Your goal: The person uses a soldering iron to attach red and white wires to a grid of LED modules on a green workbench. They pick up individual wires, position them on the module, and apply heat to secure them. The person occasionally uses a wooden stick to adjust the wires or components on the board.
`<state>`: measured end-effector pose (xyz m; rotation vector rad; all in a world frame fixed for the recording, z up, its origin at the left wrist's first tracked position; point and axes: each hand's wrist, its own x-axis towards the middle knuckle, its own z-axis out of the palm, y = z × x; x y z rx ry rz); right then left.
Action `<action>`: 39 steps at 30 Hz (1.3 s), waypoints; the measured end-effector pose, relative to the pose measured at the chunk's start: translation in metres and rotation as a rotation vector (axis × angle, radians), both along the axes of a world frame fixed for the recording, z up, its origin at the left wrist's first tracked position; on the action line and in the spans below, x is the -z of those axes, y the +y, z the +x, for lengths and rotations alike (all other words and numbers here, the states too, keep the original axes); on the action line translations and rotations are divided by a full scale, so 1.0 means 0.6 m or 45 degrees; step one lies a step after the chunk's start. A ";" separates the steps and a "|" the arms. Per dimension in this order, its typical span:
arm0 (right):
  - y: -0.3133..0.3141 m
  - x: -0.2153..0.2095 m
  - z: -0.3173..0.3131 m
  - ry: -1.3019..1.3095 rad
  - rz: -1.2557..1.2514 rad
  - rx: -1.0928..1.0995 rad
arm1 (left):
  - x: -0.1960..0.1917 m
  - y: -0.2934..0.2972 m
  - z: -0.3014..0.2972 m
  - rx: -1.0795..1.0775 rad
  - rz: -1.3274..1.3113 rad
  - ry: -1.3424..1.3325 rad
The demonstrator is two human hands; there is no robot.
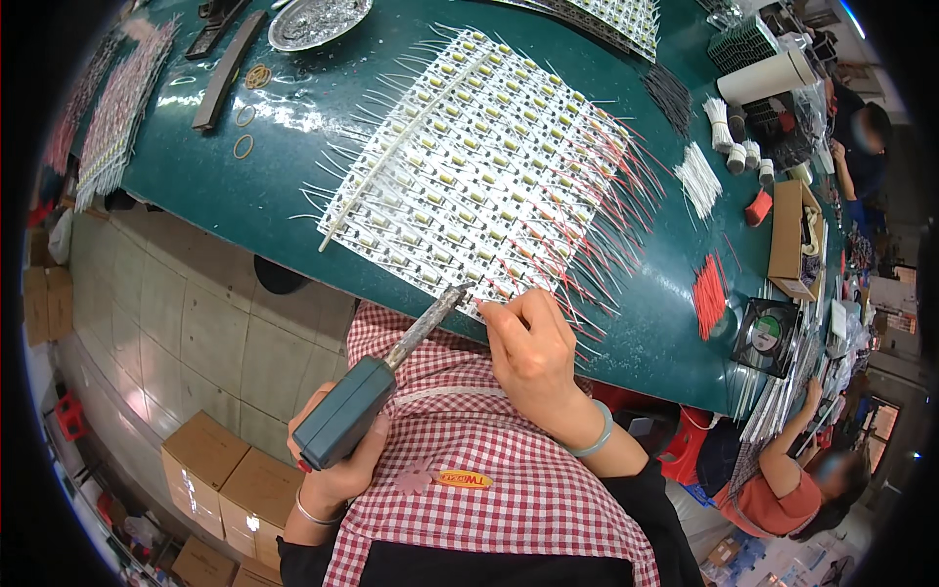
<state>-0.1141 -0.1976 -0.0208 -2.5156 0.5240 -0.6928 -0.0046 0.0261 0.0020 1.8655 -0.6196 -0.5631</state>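
My left hand [342,460] is wrapped round the dark green body of a soldering gun [344,411]. The gun's tip rests at the near edge of a white circuit board panel [440,176], which carries rows of small yellow-topped parts. Close beside the tip, my right hand [533,347] is closed in a pinch over the panel's near right corner. What its fingertips hold is too small to make out. Red wires [611,205] stick out along the panel's right side and white wires along its left. A thin pale rod [401,147] lies across the panel.
On the green table [245,176] lie bundles of red wires [709,296], white wires [697,181] and black wires [668,98]. A metal dish [318,22] and rubber bands [257,76] are at the far left. Cardboard boxes [210,470] stand on the floor; a co-worker [782,479] sits at right.
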 end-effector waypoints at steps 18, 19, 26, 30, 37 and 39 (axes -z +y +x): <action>-0.212 -0.051 -0.073 -0.200 0.013 0.525 | -0.002 -0.042 0.000 -0.310 -0.050 0.409; -0.247 -0.044 -0.088 -0.192 -0.017 0.578 | -0.004 -0.047 0.004 -0.294 -0.072 0.396; -0.355 -0.031 -0.160 -0.083 -0.086 0.750 | 0.007 -0.060 0.010 -0.399 -0.015 0.461; -0.340 -0.053 -0.236 0.056 -0.011 0.882 | 0.005 -0.079 0.007 -0.538 -0.022 0.442; -0.349 -0.061 -0.270 0.210 -0.151 0.829 | -0.013 -0.138 0.032 -0.365 -0.136 0.395; -0.380 -0.053 -0.238 0.105 -0.142 0.750 | -0.015 -0.151 0.039 -0.307 -0.153 0.377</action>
